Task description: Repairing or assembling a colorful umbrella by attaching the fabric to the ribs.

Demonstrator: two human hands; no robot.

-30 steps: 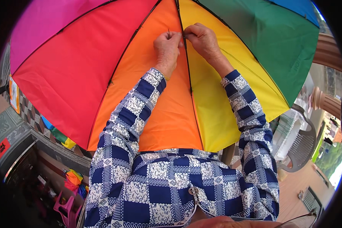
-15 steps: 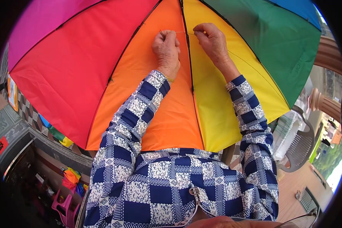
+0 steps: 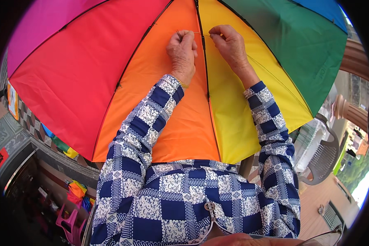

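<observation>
Right hand: shifted rightward off the rib since one second ago; thumb and forefinger pinching thread, which now shows as a line across the rib. Left hand: fingers curled together about a dark sliver, kind unclear; whether they also grip the thread, cannot tell. Umbrella: open, spread before the torso, beneath both hands. Risks, as judged: thread snapping, from too hard a pull; snagging, from crossing the rib; umbrella pricked, should the sliver be sharp and dip.
</observation>
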